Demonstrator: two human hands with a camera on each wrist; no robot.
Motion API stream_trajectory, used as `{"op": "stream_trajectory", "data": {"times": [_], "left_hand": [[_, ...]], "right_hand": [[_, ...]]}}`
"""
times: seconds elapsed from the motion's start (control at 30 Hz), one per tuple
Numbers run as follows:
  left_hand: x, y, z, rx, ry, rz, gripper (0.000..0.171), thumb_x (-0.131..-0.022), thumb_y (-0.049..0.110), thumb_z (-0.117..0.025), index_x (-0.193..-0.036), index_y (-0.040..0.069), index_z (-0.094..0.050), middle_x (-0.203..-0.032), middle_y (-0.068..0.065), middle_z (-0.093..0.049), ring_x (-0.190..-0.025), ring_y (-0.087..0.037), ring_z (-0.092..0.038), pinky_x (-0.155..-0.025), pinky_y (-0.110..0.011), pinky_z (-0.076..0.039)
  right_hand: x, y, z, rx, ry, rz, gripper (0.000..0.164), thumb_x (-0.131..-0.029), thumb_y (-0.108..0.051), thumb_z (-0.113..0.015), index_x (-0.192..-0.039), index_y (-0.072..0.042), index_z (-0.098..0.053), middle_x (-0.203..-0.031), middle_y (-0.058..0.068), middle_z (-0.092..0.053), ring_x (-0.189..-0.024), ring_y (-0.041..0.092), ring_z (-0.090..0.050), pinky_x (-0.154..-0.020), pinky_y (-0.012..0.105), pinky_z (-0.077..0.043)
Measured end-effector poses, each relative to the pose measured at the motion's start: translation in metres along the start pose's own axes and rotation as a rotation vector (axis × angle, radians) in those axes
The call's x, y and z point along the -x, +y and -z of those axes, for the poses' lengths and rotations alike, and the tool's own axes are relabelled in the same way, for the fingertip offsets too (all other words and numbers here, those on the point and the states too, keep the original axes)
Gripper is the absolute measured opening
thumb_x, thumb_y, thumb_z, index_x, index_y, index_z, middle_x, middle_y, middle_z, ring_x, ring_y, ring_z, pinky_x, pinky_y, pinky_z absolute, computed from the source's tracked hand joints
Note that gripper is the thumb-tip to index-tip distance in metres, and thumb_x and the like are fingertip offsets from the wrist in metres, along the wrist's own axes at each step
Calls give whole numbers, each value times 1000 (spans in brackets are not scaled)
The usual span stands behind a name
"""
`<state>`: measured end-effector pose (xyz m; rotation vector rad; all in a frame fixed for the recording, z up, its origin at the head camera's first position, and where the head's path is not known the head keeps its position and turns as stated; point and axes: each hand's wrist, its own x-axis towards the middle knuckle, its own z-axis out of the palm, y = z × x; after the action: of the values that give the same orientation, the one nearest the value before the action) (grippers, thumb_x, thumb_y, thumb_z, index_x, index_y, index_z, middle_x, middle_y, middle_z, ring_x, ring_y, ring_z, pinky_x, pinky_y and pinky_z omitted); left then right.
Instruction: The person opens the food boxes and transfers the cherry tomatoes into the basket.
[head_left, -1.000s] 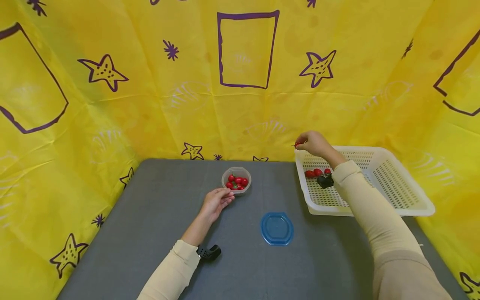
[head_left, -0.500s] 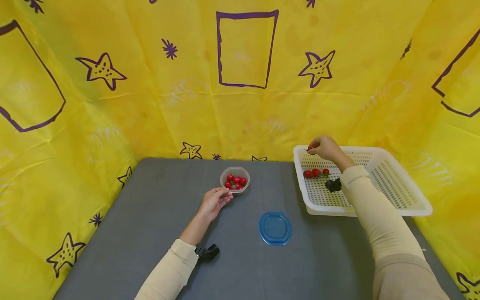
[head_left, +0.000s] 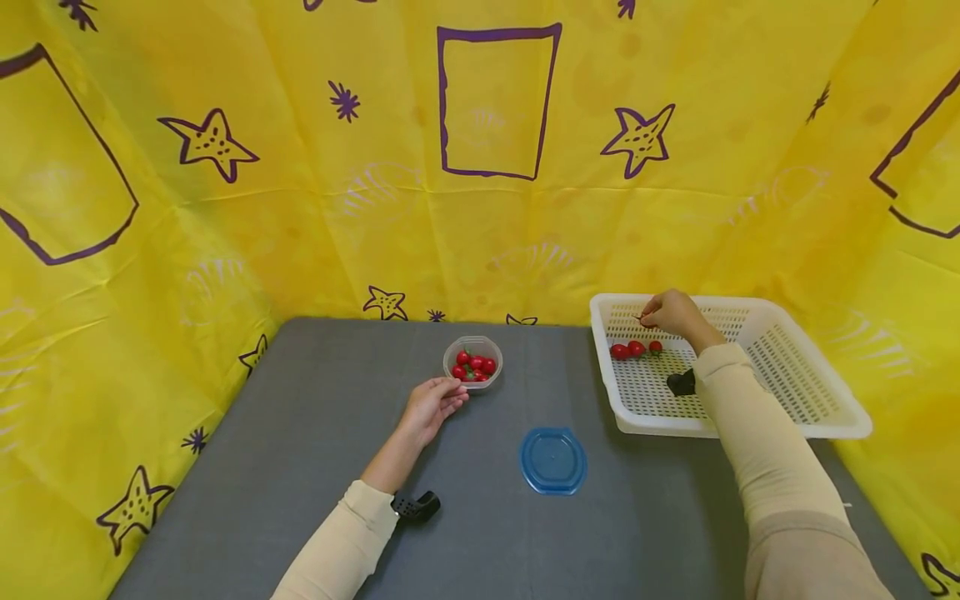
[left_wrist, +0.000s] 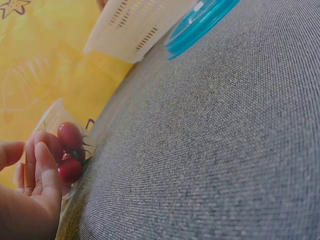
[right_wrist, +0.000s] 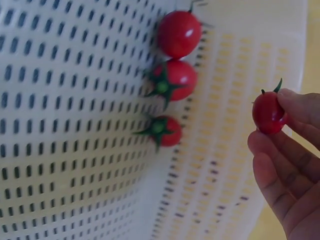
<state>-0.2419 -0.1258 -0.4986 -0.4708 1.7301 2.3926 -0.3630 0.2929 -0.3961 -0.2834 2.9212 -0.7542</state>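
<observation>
My left hand (head_left: 431, 408) holds the near rim of a small clear plastic container (head_left: 492, 348) on the table. Several red cherry tomatoes (left_wrist: 69, 136) with green stems lie inside it; the fingers hide part of its side in the left wrist view. Over the far left of a white perforated basket (head_left: 840, 387), my right hand (head_left: 677, 317) pinches one cherry tomato (right_wrist: 267, 114) between thumb and fingertips, its green calyx showing. Below that hand, three more tomatoes (right_wrist: 173, 80) sit in a row on the basket floor along its side wall.
A blue lid (head_left: 553, 461) lies flat on the grey tabletop (head_left: 480, 517), between container and basket and closer to me. Yellow cloth (head_left: 337, 250) with purple drawings rises behind the table and at both sides. Each wrist carries a black camera band (head_left: 416, 506).
With the tomato in its fingers, my right hand has moved right and slightly down, from the basket's left rim to over its inside. My left hand and the container stay in place.
</observation>
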Motion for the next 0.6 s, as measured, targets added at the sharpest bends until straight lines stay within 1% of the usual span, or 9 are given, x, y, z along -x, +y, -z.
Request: {"op": "stream_trajectory", "data": {"times": [0.13, 0.23, 0.33, 0.47, 0.53, 0.6], "left_hand": [[0, -1, 1, 5, -5, 2, 7, -98, 9, -56, -97, 3, -59, -75, 0, -69, -69, -10, -69, -70, -22, -58], [0, -1, 1, 7, -5, 2, 7, -97, 9, -57, -97, 3, -59, -75, 0, -69, -69, -11, -69, -70, -22, -58], [1, -1, 1, 8, -3, 2, 7, -97, 9, -57, -98, 3, -58, -75, 0, -69, -69, -11, -69, -69, -22, -58], [0, 1, 1, 3, -11, 4, 8, -97, 10, -56, -99, 2, -58, -75, 1, -69, -69, -10, -69, -69, -21, -57], [0, 1, 1, 2, -12, 9, 8, -98, 10, -56, -100, 2, -58, -75, 1, -69, -69, -10, -69, -69, -21, -57], [0, 1, 1, 4, -15, 10, 8, -98, 9, -56, -101, 2, -58, -75, 1, -69, -69, -10, -69, -69, -21, -57]], "right_hand": [[2, 14, -2, 8, -6, -7, 22, -90, -12, -64, -98, 8, -67, -89, 22, -69, -78, 28, -59, -66, 33, -47], [3, 23, -2, 20, -9, -9, 21, -89, -11, -64, -97, 8, -67, -85, 21, -69, -75, 28, -59, -63, 31, -46], [5, 27, -3, 33, -14, -22, 20, -89, -10, -64, -94, 9, -67, -84, 22, -69, -76, 29, -59, -65, 35, -46], [8, 33, -2, 99, -5, -40, 19, -87, -9, -62, -92, 9, -67, -87, 24, -68, -78, 34, -60, -70, 45, -49], [8, 35, -2, 135, -4, -50, 19, -85, -8, -61, -91, 9, -68, -87, 24, -68, -78, 36, -60, -72, 49, -50], [9, 36, -1, 164, -10, -55, 17, -83, -6, -59, -88, 8, -68, -83, 23, -67, -76, 36, -59, -71, 49, -50]]}}
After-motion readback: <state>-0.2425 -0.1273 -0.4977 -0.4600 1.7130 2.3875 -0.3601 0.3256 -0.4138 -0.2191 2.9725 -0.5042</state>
